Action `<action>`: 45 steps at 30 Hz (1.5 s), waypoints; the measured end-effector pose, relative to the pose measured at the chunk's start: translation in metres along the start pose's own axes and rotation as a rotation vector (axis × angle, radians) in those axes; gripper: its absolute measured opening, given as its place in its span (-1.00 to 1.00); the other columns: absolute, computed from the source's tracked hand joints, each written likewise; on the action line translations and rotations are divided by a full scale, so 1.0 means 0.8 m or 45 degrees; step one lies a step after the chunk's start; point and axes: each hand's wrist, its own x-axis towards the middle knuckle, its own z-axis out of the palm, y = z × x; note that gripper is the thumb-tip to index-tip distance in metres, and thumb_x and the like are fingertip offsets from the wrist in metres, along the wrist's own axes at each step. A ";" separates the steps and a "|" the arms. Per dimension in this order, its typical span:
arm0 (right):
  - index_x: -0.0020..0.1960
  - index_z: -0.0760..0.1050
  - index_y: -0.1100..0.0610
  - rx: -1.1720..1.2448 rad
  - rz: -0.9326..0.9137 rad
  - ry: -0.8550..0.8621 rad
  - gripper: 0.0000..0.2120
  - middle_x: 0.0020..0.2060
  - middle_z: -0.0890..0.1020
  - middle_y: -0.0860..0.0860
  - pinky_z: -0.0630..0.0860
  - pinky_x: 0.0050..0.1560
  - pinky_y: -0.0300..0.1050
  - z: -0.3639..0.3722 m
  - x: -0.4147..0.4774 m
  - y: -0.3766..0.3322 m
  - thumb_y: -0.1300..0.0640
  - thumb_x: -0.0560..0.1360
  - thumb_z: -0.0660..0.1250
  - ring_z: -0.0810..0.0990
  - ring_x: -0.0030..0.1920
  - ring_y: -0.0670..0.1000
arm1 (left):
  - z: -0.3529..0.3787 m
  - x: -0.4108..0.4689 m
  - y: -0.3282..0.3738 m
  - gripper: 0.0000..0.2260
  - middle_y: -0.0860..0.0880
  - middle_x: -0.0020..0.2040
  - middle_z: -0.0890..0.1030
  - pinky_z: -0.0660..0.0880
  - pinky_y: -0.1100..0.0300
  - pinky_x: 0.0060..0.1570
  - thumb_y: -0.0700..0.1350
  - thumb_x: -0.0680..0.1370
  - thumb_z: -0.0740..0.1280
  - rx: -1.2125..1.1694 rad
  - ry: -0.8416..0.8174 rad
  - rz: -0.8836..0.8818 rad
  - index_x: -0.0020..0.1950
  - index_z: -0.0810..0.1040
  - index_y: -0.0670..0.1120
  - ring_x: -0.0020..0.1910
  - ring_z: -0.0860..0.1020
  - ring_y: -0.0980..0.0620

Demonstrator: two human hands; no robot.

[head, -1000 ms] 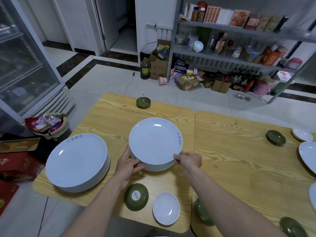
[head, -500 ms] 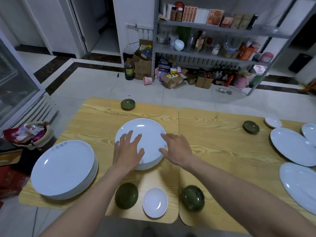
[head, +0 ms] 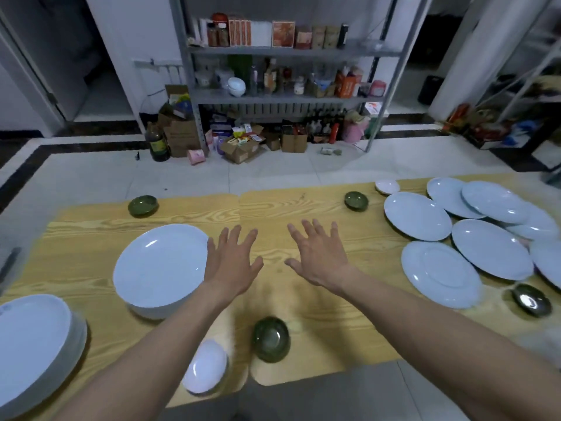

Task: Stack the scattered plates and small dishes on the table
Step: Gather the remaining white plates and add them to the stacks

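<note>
At mid-frame, the left hand [head: 232, 262] and right hand [head: 318, 256] are now off the plate stack [head: 161, 265], fingers [head: 307, 227] spread and empty, likely bound for the loose plates [head: 417, 215] at right.

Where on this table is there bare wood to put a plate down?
The widest bare patch is central, between the plate stack and the loose plates, under the left hand and right hand. A far strip between the green dishes is free. The right end is crowded with overlapping plates.
</note>
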 end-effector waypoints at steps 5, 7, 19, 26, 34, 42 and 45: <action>0.62 -0.09 0.02 0.003 0.161 0.017 -0.28 0.59 0.10 0.13 0.01 0.49 0.32 0.009 -0.071 0.126 -0.28 0.61 0.06 0.04 0.57 0.20 | 0.010 0.009 0.136 -0.44 -0.08 0.58 0.17 0.05 -0.18 0.49 0.18 0.61 0.16 0.048 0.075 0.119 0.58 0.12 0.10 0.54 0.11 -0.13; 0.62 -0.10 0.02 0.018 0.218 0.025 -0.29 0.59 0.09 0.12 0.01 0.50 0.30 0.016 -0.102 0.180 -0.28 0.61 0.05 0.05 0.57 0.19 | 0.019 0.009 0.197 -0.44 -0.09 0.58 0.18 0.06 -0.18 0.48 0.18 0.61 0.16 0.038 0.077 0.160 0.58 0.11 0.10 0.54 0.12 -0.13; 0.62 -0.10 0.02 0.256 0.579 0.073 -0.30 0.59 0.07 0.12 -0.06 0.53 0.22 0.059 -0.254 0.453 -0.26 0.63 0.05 0.02 0.57 0.13 | 0.072 0.022 0.539 -0.45 -0.07 0.57 0.18 0.08 -0.12 0.48 0.13 0.62 0.17 -0.029 0.025 0.506 0.58 0.13 0.08 0.53 0.15 -0.09; 0.62 -0.10 -0.01 0.334 0.716 0.027 -0.31 0.60 0.04 0.10 -0.04 0.54 0.18 0.098 -0.254 0.575 -0.23 0.63 0.08 0.01 0.58 0.12 | 0.117 0.085 0.665 -0.45 -0.09 0.57 0.17 0.04 -0.09 0.49 0.11 0.63 0.16 -0.095 -0.004 0.617 0.59 0.10 0.07 0.53 0.16 -0.09; 0.60 0.03 -0.03 0.459 0.882 0.022 -0.36 0.56 0.17 0.07 0.07 0.51 0.06 0.132 -0.229 0.701 -0.23 0.62 0.11 0.15 0.54 0.10 | 0.178 0.161 0.776 -0.44 -0.12 0.57 0.18 0.15 -0.05 0.47 0.13 0.62 0.17 -0.140 -0.129 0.653 0.59 0.10 0.07 0.52 0.19 -0.13; 0.58 0.11 -0.01 0.674 0.999 -0.085 -0.39 0.50 0.27 0.07 0.23 0.41 0.03 0.192 -0.254 0.791 -0.19 0.61 0.16 0.26 0.46 0.11 | 0.219 0.185 0.832 -0.47 -0.12 0.55 0.24 0.23 -0.01 0.42 0.09 0.62 0.21 -0.189 -0.235 0.597 0.57 0.19 0.08 0.48 0.26 -0.13; 0.54 0.21 0.03 0.762 1.097 -0.077 -0.44 0.40 0.31 0.11 0.38 0.33 0.03 0.220 -0.271 0.819 -0.15 0.61 0.19 0.31 0.40 0.12 | 0.232 0.185 0.847 -0.49 -0.11 0.54 0.26 0.26 0.00 0.41 0.10 0.61 0.22 -0.197 -0.248 0.552 0.56 0.23 0.08 0.47 0.28 -0.13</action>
